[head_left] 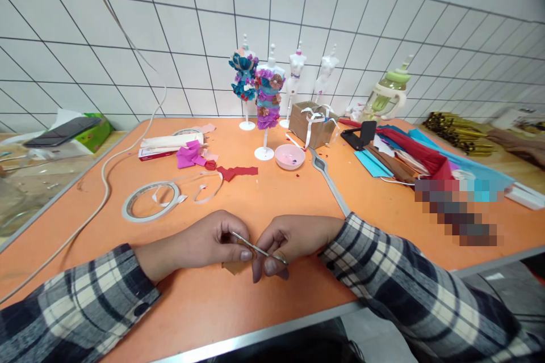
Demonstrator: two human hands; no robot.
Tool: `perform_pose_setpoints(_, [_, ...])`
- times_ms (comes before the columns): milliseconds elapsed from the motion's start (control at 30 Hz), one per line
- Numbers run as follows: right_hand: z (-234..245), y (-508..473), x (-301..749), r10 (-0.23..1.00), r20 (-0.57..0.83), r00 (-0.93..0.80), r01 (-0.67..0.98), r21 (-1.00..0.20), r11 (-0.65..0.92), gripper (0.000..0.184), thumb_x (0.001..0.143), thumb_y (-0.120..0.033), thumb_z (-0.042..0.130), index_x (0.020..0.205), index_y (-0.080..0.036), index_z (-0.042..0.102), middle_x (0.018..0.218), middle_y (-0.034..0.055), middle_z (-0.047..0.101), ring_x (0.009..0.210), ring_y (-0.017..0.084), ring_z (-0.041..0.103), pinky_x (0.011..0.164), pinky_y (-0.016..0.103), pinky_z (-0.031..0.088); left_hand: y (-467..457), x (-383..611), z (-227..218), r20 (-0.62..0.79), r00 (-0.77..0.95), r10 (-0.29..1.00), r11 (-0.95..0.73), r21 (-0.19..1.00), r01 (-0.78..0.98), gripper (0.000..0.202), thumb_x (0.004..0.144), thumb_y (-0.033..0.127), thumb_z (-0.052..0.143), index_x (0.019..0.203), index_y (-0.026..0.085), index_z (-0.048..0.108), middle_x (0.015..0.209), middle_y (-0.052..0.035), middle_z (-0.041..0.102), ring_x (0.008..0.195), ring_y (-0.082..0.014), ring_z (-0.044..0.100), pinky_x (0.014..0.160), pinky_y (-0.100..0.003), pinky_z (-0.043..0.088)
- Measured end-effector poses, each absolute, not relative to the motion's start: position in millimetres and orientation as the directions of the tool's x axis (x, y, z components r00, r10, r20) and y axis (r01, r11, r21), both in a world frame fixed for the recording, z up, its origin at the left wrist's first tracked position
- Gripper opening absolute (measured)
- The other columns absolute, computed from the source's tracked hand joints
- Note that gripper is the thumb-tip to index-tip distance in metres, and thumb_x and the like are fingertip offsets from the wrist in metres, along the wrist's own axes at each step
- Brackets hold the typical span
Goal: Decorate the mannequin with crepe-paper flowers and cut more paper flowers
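Note:
Above the near part of the orange table, my hands are close together. My right hand [285,244] pinches a slim silver metal tool [260,250], which looks like tweezers; its tip points up and left across my left fingers. Between the thumb and fingers of my left hand [217,244] is a small piece of brown crepe paper [233,267], mostly hidden by the hand. Beyond my hands lie a strip of red crepe paper [238,172], a magenta paper piece [189,155] and a roll of white tape [128,209].
A pink bowl [290,157] stands beside a dress form covered in paper flowers [269,99]. Behind are more dress forms and a cardboard box [313,127]. Coloured paper [438,153] is piled at right. A white cable [104,181] crosses the left side.

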State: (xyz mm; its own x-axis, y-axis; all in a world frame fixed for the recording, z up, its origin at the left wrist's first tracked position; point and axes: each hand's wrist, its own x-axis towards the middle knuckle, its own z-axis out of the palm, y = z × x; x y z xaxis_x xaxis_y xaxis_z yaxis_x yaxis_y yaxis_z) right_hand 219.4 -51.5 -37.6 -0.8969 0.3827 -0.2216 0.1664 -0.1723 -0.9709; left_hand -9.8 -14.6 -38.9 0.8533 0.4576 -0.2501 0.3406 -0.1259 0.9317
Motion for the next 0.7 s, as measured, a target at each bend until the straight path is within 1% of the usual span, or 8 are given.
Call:
perform_pose_setpoints(100, [-38.4,-51.4,219.9,0.383,-0.213,-0.899,0.159,-0.973,-0.168,0.044,0.081,-0.049,0.076,0.096,-0.008,0.074,0.076,-0.0010,0.063,0.061,0.007,0.057,0.068,0.022,0.044,-14.2,-10.4,-39.8,-0.257,0.851,0.457,-0.123,0.930,0.347,0.038,0.080,0.049,0.074,0.069,0.012,0.067,0.059,-0.0001,0.060,0.053,-0.0098,0.049,0.050,-0.019,0.039])
perform_pose_setpoints(167, [-37.7,-51.7,220.5,0.377,-0.206,-0.903,0.159,-0.975,-0.153,0.048,0.081,-0.054,0.074,0.098,-0.008,0.073,0.074,-0.0010,0.062,0.062,0.008,0.057,0.067,0.022,0.044,-14.0,-10.7,-40.5,-0.253,0.855,0.453,-0.133,0.929,0.346,0.038,0.080,0.049,0.074,0.070,0.012,0.067,0.059,-0.0001,0.060,0.053,-0.0097,0.048,0.050,-0.019,0.038])
perform_pose_setpoints(300, [-34.0,-52.5,221.9,0.384,-0.194,-0.903,0.161,-0.980,-0.118,0.060,0.085,-0.064,0.065,0.103,-0.007,0.073,0.067,-0.0014,0.059,0.065,0.010,0.056,0.066,0.023,0.040,-14.7,-10.5,-40.7,-0.266,0.862,0.431,-0.101,0.935,0.339,0.039,0.080,0.049,0.074,0.072,0.012,0.068,0.059,-0.0006,0.060,0.053,-0.0103,0.048,0.050,-0.020,0.037])
perform_pose_setpoints(367, [-33.8,-52.4,222.1,0.384,-0.198,-0.902,0.166,-0.979,-0.115,0.059,0.085,-0.063,0.065,0.102,-0.007,0.073,0.067,-0.0014,0.059,0.065,0.010,0.057,0.066,0.023,0.040,-15.2,-10.0,-39.6,-0.271,0.857,0.437,-0.101,0.932,0.347,0.039,0.080,0.049,0.074,0.070,0.012,0.067,0.058,0.0000,0.059,0.052,-0.0103,0.047,0.049,-0.020,0.036])
perform_pose_setpoints(500, [-37.0,-51.4,221.0,0.368,-0.218,-0.904,0.176,-0.974,-0.145,0.045,0.083,-0.051,0.074,0.097,-0.008,0.073,0.074,-0.0008,0.062,0.061,0.008,0.058,0.067,0.023,0.043,-15.7,-9.0,-37.0,-0.272,0.849,0.453,-0.134,0.921,0.366,0.038,0.079,0.048,0.074,0.069,0.012,0.066,0.058,0.0008,0.057,0.052,-0.0100,0.047,0.050,-0.020,0.037])
perform_pose_setpoints(567, [-37.5,-51.3,220.5,0.375,-0.219,-0.901,0.172,-0.973,-0.155,0.043,0.083,-0.048,0.075,0.098,-0.008,0.073,0.075,-0.0007,0.063,0.061,0.008,0.059,0.068,0.023,0.043,-15.6,-8.9,-36.6,-0.264,0.856,0.445,-0.144,0.922,0.360,0.038,0.079,0.048,0.074,0.069,0.012,0.066,0.059,0.0006,0.057,0.053,-0.0101,0.048,0.051,-0.019,0.038])
perform_pose_setpoints(700, [-33.1,-52.0,220.6,0.378,-0.214,-0.901,0.175,-0.975,-0.134,0.053,0.085,-0.056,0.069,0.104,-0.007,0.073,0.069,-0.0005,0.063,0.066,0.011,0.059,0.070,0.024,0.042,-15.2,-9.2,-37.7,-0.267,0.860,0.434,-0.133,0.926,0.354,0.039,0.081,0.049,0.072,0.070,0.012,0.065,0.058,0.0011,0.055,0.052,-0.0097,0.046,0.049,-0.019,0.037])
